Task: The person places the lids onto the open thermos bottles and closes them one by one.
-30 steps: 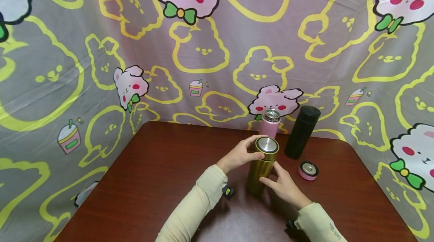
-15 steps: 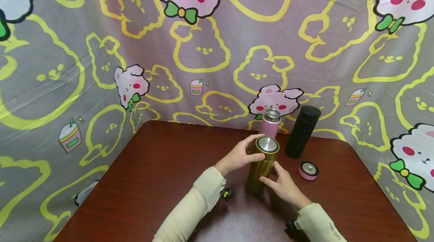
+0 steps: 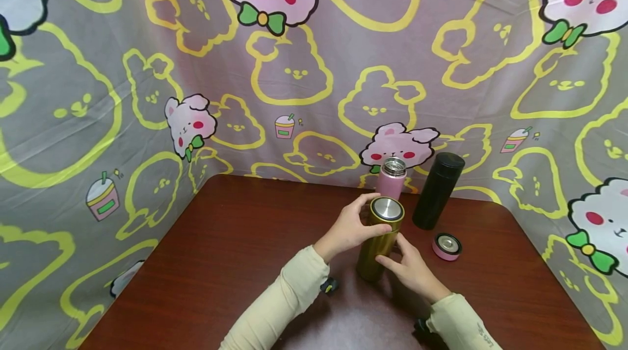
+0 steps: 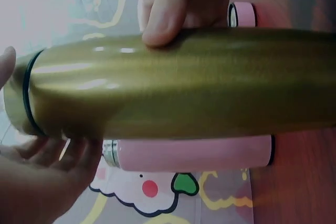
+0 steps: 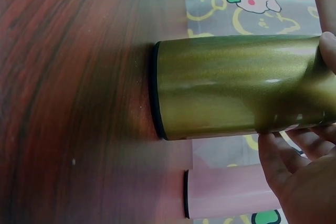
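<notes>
A gold thermos bottle (image 3: pixel 375 260) stands upright on the table, its silver-topped lid (image 3: pixel 387 209) in place. My left hand (image 3: pixel 345 230) grips the lid end, with the thumb across the front and the fingers behind. Lower down, my right hand (image 3: pixel 412 268) holds the bottle's body, thumb in front. In the left wrist view, a dark ring separates the gold lid (image 4: pixel 16 98) from the body, and the right thumb presses on the body's side. The black-edged base of the gold bottle (image 5: pixel 210 87) is at the tabletop in the right wrist view.
Behind the gold bottle stands a lidless pink thermos bottle (image 3: pixel 389 183) with a bare metal neck. A black thermos bottle (image 3: pixel 438 192) is to its right. The pink lid (image 3: pixel 446 247) lies upturned on the brown table (image 3: pixel 235 230). Cartoon-print cloth (image 3: pixel 294 115) hangs around the table.
My left thumb has shifted right across the front of the lid, with the wrist turning slightly. My right hand and the gold bottle stay in place.
</notes>
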`<state>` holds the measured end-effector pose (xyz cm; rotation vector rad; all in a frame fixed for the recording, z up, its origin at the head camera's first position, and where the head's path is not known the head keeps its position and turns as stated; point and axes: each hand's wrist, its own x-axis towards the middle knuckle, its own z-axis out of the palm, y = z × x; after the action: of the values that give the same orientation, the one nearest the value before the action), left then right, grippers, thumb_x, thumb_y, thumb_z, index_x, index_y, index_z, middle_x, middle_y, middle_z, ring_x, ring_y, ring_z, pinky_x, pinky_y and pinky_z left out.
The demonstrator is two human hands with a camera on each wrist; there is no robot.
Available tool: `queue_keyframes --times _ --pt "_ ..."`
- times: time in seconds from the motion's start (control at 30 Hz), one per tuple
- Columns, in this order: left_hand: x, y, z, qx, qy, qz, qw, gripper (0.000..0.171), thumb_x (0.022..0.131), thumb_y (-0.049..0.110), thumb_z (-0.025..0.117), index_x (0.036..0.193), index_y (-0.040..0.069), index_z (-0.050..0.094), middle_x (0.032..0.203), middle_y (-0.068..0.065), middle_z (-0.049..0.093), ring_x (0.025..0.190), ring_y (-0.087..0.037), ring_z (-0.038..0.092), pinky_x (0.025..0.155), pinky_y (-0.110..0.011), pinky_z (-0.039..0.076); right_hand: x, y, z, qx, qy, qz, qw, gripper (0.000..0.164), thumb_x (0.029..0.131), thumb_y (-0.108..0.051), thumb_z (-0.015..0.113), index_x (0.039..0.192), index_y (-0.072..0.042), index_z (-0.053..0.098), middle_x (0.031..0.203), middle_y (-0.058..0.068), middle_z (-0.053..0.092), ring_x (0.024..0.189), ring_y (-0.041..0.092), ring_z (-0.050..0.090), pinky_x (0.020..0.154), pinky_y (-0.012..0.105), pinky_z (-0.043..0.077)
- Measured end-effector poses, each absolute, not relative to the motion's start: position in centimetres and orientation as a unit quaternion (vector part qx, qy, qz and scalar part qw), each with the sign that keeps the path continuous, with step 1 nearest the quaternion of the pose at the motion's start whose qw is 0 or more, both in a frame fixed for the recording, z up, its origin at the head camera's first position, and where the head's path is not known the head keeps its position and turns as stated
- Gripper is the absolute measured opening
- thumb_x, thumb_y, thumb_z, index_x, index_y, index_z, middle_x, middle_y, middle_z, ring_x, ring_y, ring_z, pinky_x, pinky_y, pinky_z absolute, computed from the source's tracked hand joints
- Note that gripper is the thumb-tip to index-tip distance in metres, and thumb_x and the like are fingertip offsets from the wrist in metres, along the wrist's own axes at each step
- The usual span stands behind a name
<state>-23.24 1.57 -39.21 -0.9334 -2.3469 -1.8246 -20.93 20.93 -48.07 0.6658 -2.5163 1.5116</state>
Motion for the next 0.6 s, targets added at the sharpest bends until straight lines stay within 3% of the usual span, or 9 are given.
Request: queue_keyframes --times 0.23,0.6 --pt "-23.38 2.21 -39.69 -0.289 -0.747 -0.598 0.040 0.064 0.077 0.019 0.080 0.132 0.013 0.048 0.115 0.002 0.058 0.096 -0.008 0.060 0.077 -0.025 0.049 -20.91 20.90 -48.04 0.218 -0.834 0.502 0.062 0.054 0.085 -0.020 0.072 0.130 -0.009 0.045 0.123 0.011 0.057 0.111 0.029 0.055 0.087 0.038 0.049" --pt "-23.10 1.90 -38.92 -0.301 -0.724 -0.620 0.008 0.059 0.079 0.008 0.077 0.132 0.009 0.049 0.115 -0.005 0.060 0.094 -0.006 0.059 0.082 -0.025 0.048 -20.73 20.83 -47.70 0.212 -0.842 0.492 0.063 0.053 0.084 -0.018 0.072 0.129 -0.008 0.046 0.121 0.011 0.058 0.109 0.030 0.056 0.086 0.042 0.049"
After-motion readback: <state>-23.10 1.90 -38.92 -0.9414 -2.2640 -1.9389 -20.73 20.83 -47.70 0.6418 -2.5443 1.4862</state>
